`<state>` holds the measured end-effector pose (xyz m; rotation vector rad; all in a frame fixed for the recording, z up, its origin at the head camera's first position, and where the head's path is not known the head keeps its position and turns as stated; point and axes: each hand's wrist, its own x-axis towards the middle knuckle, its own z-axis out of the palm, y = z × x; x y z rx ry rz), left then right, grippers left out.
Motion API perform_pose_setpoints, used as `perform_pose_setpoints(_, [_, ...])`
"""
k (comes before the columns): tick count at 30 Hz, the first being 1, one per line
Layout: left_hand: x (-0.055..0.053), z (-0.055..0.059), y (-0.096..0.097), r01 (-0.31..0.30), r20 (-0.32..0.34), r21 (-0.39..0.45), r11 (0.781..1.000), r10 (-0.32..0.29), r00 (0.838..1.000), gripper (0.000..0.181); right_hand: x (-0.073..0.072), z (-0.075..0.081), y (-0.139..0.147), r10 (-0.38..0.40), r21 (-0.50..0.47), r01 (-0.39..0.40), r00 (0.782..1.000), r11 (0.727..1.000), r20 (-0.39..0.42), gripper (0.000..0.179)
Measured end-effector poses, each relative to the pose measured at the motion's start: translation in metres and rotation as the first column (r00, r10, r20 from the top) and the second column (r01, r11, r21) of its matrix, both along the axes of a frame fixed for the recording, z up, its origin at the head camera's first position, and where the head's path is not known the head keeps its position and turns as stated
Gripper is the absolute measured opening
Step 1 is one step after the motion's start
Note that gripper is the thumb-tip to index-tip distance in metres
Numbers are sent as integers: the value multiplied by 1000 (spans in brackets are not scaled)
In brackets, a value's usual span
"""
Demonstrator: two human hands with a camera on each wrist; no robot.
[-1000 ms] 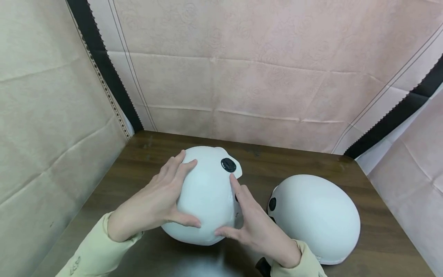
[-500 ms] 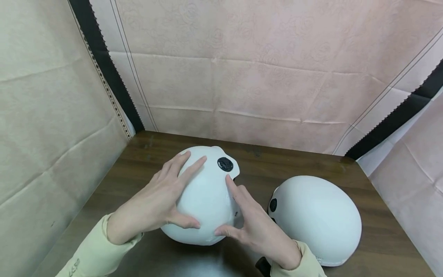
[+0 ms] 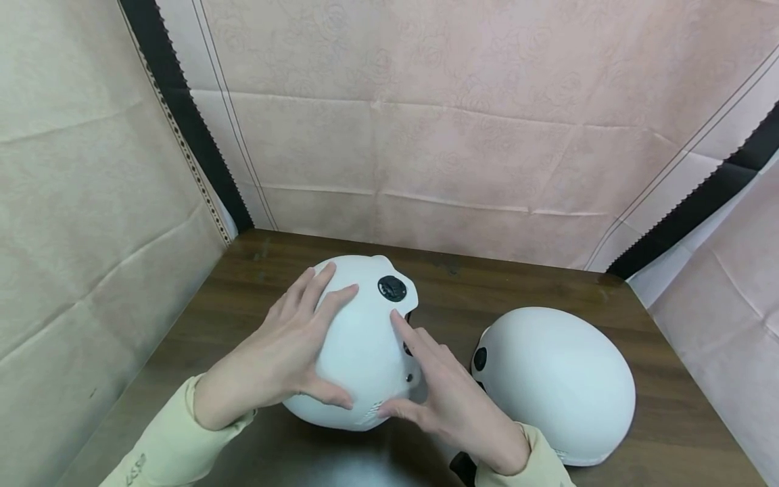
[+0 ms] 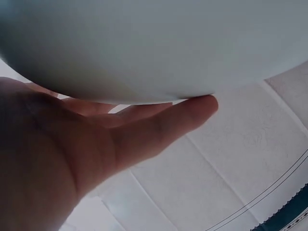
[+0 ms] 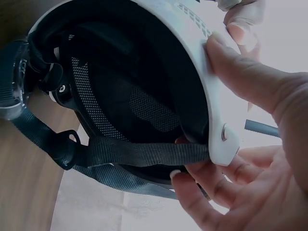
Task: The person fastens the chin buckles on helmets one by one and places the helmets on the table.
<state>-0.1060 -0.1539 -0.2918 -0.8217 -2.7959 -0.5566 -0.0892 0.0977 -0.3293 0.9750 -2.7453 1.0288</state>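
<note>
A white helmet [image 3: 368,345] with a round black vent [image 3: 392,289] is between my two hands, over the table. My left hand [image 3: 280,358] lies along its left side, fingers extended and spread, thumb near the lower rim. In the left wrist view, those fingers rest against the smooth shell [image 4: 159,48]. My right hand [image 3: 441,385] grips the right edge. The right wrist view shows its thumb on the outer shell and fingertips curled at the inner rim, beside a black chin strap [image 5: 149,153]. Dark padding [image 5: 144,106] fills the inside.
Just right of my right hand, a second white helmet [image 3: 554,385] sits on the brown wooden table [image 3: 481,277]. Pale fabric walls [image 3: 389,155] enclose the back and sides, with black bands at both corners. A small black object [image 3: 464,468] shows by the right sleeve.
The held helmet has turned slightly, its round vent shifting left. More of its right side shows, including a small rivet and lettering near the rim. Both hands keep their places; the other helmet stays put.
</note>
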Motion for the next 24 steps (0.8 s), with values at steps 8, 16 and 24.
perform_pose_setpoints(8, [0, 1, -3, -22, -3, 0, 1000, 22, 1000, 127, -2, -5, -3, -1, -101, -6, 998, 995, -67, 94])
perform_pose_setpoints(16, [0, -13, -6, -33, 104, 77, 997, 25, 994, 134, -5, -8, -8, 109, -277, -107, 994, 955, -7, 61])
perform_pose_setpoints(24, [1, -22, 0, -77, 71, 66, 995, 73, 995, 145, -8, -15, -10, 182, -328, -189, 982, 926, -53, 44])
